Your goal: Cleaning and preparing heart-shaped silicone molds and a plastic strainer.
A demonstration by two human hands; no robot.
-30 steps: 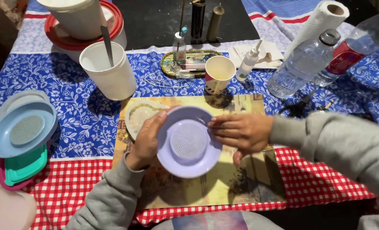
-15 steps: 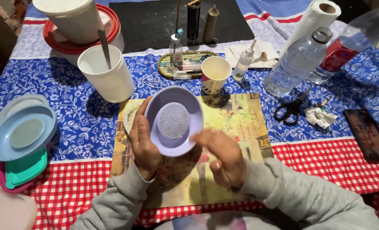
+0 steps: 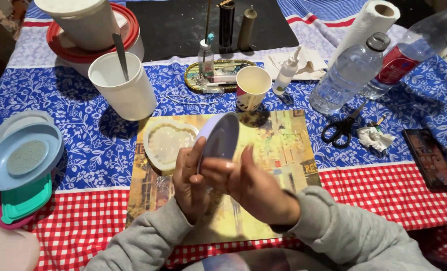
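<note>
Gripping a round lilac silicone mould [image 3: 222, 138] between both hands, a person tilts it on edge above a yellow printed placemat [image 3: 278, 150] on the desk [image 3: 379, 185]. The left hand [image 3: 190, 180] clasps the mould's lower rim from behind; the right hand [image 3: 251, 183] pinches its near edge. Just beside it on the placemat lies a pale oval cast piece [image 3: 165, 143]. A white plastic cup holding a spoon [image 3: 123, 88] stands beyond, and black scissors [image 3: 341, 128] lie well apart to the right.
</note>
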